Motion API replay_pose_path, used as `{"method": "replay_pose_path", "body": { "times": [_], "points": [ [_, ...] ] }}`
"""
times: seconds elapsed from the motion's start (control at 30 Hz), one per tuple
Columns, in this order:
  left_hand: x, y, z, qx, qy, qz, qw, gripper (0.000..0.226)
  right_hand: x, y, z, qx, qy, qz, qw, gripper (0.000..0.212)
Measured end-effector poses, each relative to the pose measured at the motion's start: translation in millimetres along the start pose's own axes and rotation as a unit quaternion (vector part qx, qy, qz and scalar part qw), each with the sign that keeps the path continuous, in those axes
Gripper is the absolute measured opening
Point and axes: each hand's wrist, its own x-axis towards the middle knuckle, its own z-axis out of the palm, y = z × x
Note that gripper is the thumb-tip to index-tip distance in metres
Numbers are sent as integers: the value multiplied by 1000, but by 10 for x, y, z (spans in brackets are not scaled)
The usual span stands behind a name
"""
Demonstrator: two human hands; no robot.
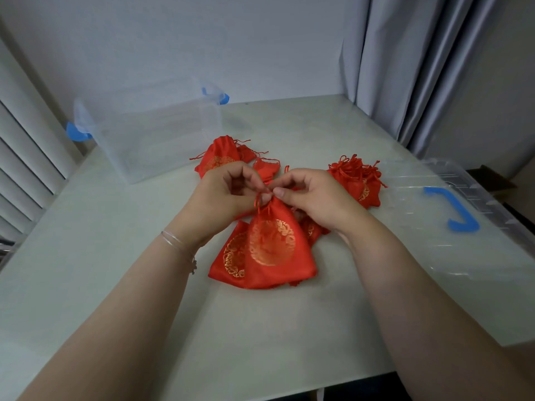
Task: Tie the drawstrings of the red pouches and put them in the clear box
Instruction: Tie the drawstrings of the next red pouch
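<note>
A red pouch [275,247] with a gold round emblem hangs upright from its cinched neck in the middle of the table. My left hand [228,195] and my right hand [312,195] both pinch its red drawstring [262,199] at the top. Another red pouch [231,256] lies flat under it. More red pouches lie behind my left hand [218,157], and a bunch with tied cords [357,180] sits to the right. The clear box [150,131] stands open at the back left with nothing visible inside it.
The clear lid [434,221] with a blue handle [454,209] lies on the table's right side. Blue latches [76,131] stick out from the box ends. Grey curtains hang at the back right, and white slats run along the left.
</note>
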Motion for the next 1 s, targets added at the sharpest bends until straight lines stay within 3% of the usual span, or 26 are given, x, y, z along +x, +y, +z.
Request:
{"method": "replay_pose_path", "body": {
  "times": [0.07, 0.2, 0.4, 0.47, 0.53, 0.6, 0.77, 1.0],
  "points": [
    [-1, 2, -3, 31, 27, 42, 998, 20, 4, 4, -2, 48, 14, 16, 999, 16],
    [-6, -14, -1, 127, 84, 111, 982, 15, 12, -5, 41, 40, 31, 3, 999, 15],
    [2, -131, 28, 334, 140, 248, 898, 14, -23, -53, 33, -12, 69, -10, 998, 10],
    [5, -161, 16, 342, 136, 264, 892, 14, -21, -52, 29, -30, 75, -4, 997, 14],
    [3, -167, 32, 331, 137, 271, 894, 13, -24, -46, 29, 25, 58, -10, 998, 6],
    [9, -173, 34, 326, 134, 271, 896, 14, -21, -47, 33, 50, 31, -23, 998, 20],
    [13, -196, 32, 310, 111, 276, 903, 16, -19, -65, -21, 16, 16, -37, 999, 19],
    [24, -175, 36, 290, 105, 282, 908, 10, -27, -23, 2, -139, 66, -8, 988, 9]
  ]
}}
